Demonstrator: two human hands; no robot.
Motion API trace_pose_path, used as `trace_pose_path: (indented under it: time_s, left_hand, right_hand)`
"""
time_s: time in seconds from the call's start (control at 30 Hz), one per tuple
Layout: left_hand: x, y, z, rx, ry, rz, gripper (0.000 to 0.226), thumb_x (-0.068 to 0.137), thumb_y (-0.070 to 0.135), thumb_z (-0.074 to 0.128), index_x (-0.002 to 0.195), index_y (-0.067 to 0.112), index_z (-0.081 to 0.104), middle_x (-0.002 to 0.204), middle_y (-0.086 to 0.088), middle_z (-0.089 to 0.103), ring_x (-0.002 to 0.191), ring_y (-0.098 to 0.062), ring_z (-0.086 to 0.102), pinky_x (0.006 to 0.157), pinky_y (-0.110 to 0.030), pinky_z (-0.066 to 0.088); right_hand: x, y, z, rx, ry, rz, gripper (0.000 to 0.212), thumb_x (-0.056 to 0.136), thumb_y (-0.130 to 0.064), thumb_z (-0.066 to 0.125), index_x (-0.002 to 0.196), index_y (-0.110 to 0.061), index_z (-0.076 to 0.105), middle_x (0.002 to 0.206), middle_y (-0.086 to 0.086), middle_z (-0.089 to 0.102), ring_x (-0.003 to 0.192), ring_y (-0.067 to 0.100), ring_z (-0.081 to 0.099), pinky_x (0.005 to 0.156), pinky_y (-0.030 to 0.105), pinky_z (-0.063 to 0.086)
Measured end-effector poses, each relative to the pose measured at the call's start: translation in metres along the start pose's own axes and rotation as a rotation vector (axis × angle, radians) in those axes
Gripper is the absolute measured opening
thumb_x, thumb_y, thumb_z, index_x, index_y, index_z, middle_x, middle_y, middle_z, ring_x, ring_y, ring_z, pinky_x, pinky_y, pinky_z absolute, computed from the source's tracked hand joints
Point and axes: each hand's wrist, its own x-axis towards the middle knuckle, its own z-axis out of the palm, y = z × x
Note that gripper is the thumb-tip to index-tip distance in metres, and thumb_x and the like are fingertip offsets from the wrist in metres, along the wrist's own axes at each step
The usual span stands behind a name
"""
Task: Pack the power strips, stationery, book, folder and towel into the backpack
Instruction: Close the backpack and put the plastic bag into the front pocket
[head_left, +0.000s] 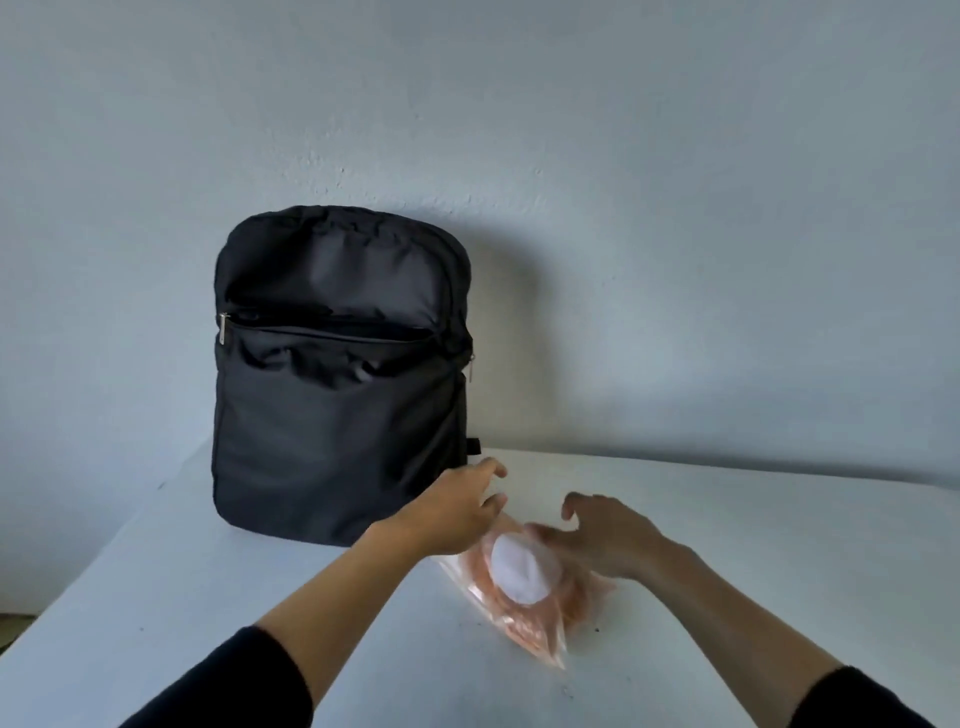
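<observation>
Grip: left hand (457, 512) spread open | right hand (610, 538) half-open, thumb touching clear bag (524, 608)

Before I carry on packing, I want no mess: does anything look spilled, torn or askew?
Nothing stands out. The backpack stands upright on the table, and the clear bag with orange contents lies flat beside it, with nothing spilled.

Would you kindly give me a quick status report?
Both open: left hand, right hand, over the bagged orange item. The backpack upright, top open. Nothing seen in the way.
</observation>
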Motion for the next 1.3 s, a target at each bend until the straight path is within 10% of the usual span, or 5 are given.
trace_pose_path:
  time_s: [0.27, 0.47, 0.63, 0.97, 1.3]
  left_hand:
    - [0.015, 0.014, 0.068, 0.082, 0.003, -0.303, 0.073, 0.094, 0.058, 0.061, 0.144, 0.008, 0.039, 0.137, -0.014, 0.053, 0.124, -0.032, 0.053, 0.096, -0.036, 0.048]
    - [0.001, 0.013, 0.087, -0.883, 0.176, -0.380, 0.048, 0.085, 0.032, 0.083, 0.123, 0.012, 0.063, 0.124, -0.010, 0.067, 0.110, -0.027, 0.063, 0.086, -0.037, 0.052]
    - [-0.009, 0.036, 0.090, -1.155, 0.378, -0.162, 0.034, 0.100, 0.027, 0.058, 0.118, -0.001, 0.065, 0.111, -0.015, 0.072, 0.106, -0.029, 0.065, 0.089, -0.036, 0.053]
    - [-0.026, 0.094, 0.099, -1.197, 0.482, -0.038, 0.032, 0.102, 0.035, 0.050, 0.087, 0.008, 0.058, 0.082, -0.007, 0.066, 0.078, -0.014, 0.066, 0.077, -0.031, 0.052]
    - [0.008, 0.075, 0.099, -1.403, 0.478, -0.440, 0.037, 0.096, 0.036, 0.056, 0.078, 0.006, 0.069, 0.092, -0.018, 0.073, 0.084, -0.027, 0.070, 0.085, -0.040, 0.054]
  right_hand:
    - [-0.011, 0.053, 0.033, 0.114, -0.175, -0.060, 0.064, 0.073, -0.072, 0.072, 0.106, -0.022, 0.050, 0.110, 0.000, 0.063, 0.100, 0.022, 0.059, 0.083, 0.034, 0.048]
    - [-0.022, 0.088, 0.021, 0.435, 0.145, -0.327, 0.038, 0.072, -0.022, 0.085, 0.088, -0.025, 0.051, 0.101, 0.000, 0.042, 0.088, 0.027, 0.054, 0.073, 0.032, 0.051]
    - [-0.033, 0.097, 0.003, 0.682, 0.403, -0.458, 0.054, 0.069, -0.009, 0.090, 0.105, -0.029, 0.055, 0.126, -0.014, 0.031, 0.101, 0.008, 0.062, 0.074, 0.015, 0.053]
    - [-0.030, 0.099, -0.016, 1.338, 0.235, -0.135, 0.058, 0.087, -0.068, 0.062, 0.119, -0.019, 0.068, 0.113, 0.004, 0.073, 0.110, 0.023, 0.068, 0.106, 0.047, 0.050]
    - [-0.001, 0.089, -0.003, 1.518, 0.230, 0.165, 0.021, 0.093, -0.024, 0.058, 0.077, -0.011, 0.060, 0.074, 0.011, 0.058, 0.074, 0.027, 0.056, 0.068, 0.038, 0.040]
